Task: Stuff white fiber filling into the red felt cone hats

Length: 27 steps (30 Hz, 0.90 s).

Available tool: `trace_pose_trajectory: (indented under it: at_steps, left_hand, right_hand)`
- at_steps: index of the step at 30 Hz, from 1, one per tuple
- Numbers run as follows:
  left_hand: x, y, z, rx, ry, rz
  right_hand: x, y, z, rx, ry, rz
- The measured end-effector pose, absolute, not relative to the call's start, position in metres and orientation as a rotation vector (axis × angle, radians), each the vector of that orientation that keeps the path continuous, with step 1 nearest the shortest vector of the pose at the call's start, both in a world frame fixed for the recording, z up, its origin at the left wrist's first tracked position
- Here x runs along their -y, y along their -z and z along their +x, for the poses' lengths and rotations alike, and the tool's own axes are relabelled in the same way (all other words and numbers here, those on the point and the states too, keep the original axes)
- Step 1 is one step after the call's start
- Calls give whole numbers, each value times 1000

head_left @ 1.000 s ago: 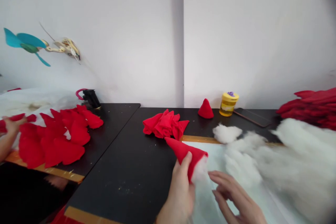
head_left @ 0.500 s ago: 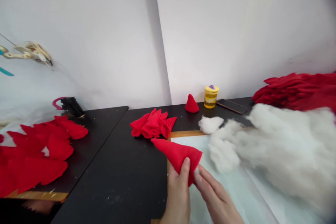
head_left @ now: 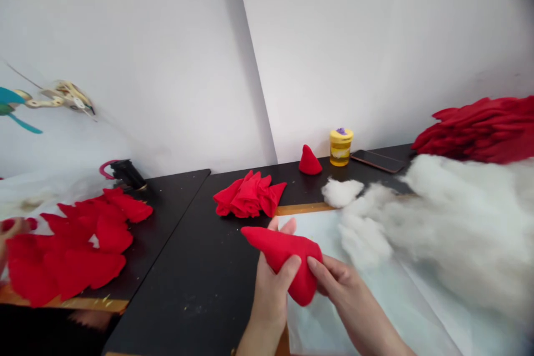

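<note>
A red felt cone (head_left: 283,250), shaped like a small pointed hat, is between my hands with its tip to the left and its wide end to the right. My left hand (head_left: 273,278) grips it from below, thumb across the near side and fingertips showing behind. At the wide end, my right hand (head_left: 336,278) pinches the fabric with thumb and fingers. The inside of the cone is hidden. To the right lies a big heap of white fluffy stuffing (head_left: 454,222), with a smaller tuft (head_left: 342,192) beside it.
Behind stand a red cone (head_left: 310,160), a yellow-lidded jar (head_left: 341,147) and a phone (head_left: 377,161). Red pieces lie in a pile (head_left: 250,194), a stack (head_left: 479,128) and a left-hand heap (head_left: 83,239), where another person's hand (head_left: 14,231) shows. A white sheet (head_left: 317,317) covers the board.
My right hand has moved from the cone's open end to pinch its edge. The cone now looks rounder at the wide end. Another person's hand has come into view at left.
</note>
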State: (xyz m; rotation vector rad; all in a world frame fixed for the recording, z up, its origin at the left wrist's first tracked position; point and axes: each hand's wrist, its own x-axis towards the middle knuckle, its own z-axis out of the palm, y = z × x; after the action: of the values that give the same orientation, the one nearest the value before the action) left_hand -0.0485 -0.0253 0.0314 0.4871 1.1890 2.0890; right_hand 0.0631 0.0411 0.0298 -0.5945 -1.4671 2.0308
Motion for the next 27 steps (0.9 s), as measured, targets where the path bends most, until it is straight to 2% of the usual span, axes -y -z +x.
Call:
trace_pose_trajectory:
  at_steps: [3, 6, 11, 14, 19, 23, 27]
  left_hand:
    - [21, -36, -57, -994, -2103, 184]
    - [17, -37, -63, -883, -2123, -111]
    - [14, -38, -61, -783, -2032, -276]
    - [15, -40, -52, -769, -1960, -287]
    - [19, -41, -31, -829, -1915, -256]
    - [16, -37, -20, -878, -1905, -259]
    - [13, -37, -29, -869, -1881, -290]
  right_hand:
    - [-44, -26, 71, 1533, -1894, -666]
    - [-49, -14, 88, 1677, -1433, -707]
    - [-38, 9, 96, 1977, -722, -310]
    - [-34, 17, 84, 2095, -504, -220]
    - [-46, 11, 61, 2122, -202, -325]
    - [-51, 5, 56, 2087, -158, -427]
    - [-47, 2, 74, 2119, -574, -416]
